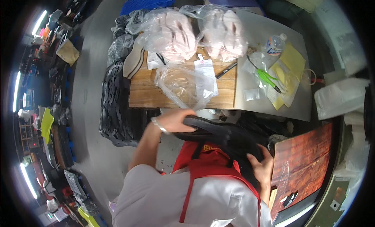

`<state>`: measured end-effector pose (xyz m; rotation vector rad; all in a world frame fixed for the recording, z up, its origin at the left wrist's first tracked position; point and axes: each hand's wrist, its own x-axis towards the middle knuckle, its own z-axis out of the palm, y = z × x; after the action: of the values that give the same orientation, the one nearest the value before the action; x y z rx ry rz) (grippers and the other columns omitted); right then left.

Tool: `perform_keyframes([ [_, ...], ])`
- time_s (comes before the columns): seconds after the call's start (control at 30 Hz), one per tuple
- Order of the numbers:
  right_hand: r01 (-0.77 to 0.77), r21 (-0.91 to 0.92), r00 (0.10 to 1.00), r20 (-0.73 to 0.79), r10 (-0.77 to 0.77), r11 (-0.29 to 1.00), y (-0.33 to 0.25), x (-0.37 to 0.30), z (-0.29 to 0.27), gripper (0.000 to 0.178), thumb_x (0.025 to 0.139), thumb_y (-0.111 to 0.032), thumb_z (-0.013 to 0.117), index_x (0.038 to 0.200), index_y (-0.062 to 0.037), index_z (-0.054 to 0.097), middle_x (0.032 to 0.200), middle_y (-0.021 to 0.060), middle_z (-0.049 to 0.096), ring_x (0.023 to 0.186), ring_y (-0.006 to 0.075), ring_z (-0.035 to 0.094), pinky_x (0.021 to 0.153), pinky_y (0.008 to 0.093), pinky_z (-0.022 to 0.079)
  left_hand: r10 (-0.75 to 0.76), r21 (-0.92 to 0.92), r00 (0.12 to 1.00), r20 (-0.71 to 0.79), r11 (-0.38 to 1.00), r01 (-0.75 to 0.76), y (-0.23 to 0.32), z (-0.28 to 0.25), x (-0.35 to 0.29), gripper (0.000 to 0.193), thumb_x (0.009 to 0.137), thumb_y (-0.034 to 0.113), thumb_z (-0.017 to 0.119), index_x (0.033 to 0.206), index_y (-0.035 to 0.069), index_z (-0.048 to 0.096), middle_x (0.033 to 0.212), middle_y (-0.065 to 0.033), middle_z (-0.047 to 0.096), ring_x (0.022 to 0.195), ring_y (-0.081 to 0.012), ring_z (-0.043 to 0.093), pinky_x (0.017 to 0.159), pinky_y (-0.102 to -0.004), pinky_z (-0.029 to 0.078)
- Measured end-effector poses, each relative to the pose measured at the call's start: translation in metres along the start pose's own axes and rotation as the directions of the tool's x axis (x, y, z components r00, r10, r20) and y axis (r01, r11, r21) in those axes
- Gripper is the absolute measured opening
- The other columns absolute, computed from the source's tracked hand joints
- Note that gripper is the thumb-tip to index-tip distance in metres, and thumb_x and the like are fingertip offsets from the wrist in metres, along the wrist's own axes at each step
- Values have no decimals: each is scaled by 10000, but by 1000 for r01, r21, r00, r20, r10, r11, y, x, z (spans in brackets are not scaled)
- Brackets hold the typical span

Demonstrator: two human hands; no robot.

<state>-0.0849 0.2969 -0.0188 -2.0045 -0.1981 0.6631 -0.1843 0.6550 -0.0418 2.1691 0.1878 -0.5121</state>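
Observation:
My left hand (175,120), with a pale band at the wrist, is closed on one end of some long, curved black shoe soles (224,134). At their other end my right hand (262,166) grips them, thumb on top. They lie across my front, between the red apron (191,154) and the table's near edge, slightly blurred; how many there are I cannot tell. Just beyond my left hand, an open clear plastic bag (181,84) lies on the wooden board (140,96). Beside that bag is a printed paper slip (206,78).
Bagged pale pink soles (172,35) stand at the back of the table. A black pen (226,70), green-handled snips (267,76) and a plastic bottle (275,44) lie rightward. Dark soles (117,105) are stacked left of the table; a reddish wooden panel (300,164) is at my right.

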Motion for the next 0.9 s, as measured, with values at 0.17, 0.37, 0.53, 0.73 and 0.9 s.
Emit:
perform_keyframes([
  [0.17,148,22,979,136,-149,989,-37,79,115,406,793,-123,759,1119,59,598,937,157,690,879,157,653,788,282,508,-62,-470,900,-432,867,-166,-74,-78,-79,690,796,160,729,1385,-12,415,1199,-122,612,1026,-180,628,920,-301,474],
  [0.37,-70,327,982,189,7,942,-41,139,214,371,884,-131,691,1163,61,541,975,100,641,854,153,632,663,291,591,-353,-768,682,-641,317,-557,-123,-105,-20,408,921,169,594,1228,-84,511,1024,-163,655,891,-241,648,863,-367,536],
  [0.53,-274,297,947,248,203,915,-16,160,244,344,881,-106,680,1134,84,547,966,121,637,791,168,651,570,299,613,-388,-804,823,-415,580,-131,-161,-105,53,390,948,386,558,1122,37,590,885,-48,704,763,-89,632,547,-210,397],
  [0.73,-306,190,946,169,276,933,15,174,254,413,862,-153,705,1136,113,548,1056,191,609,756,204,660,516,286,599,-549,-882,798,-250,470,47,-217,-78,83,403,968,317,546,1197,-14,542,1026,-103,675,855,-158,624,722,-274,485],
  [0.9,-151,-6,985,78,151,989,20,180,248,541,879,-221,682,1246,110,461,1203,247,541,809,256,670,513,296,600,-476,-565,776,-413,802,191,-247,-66,75,566,972,421,491,1297,-41,461,1174,-210,624,1112,-299,580,937,-337,422],
])
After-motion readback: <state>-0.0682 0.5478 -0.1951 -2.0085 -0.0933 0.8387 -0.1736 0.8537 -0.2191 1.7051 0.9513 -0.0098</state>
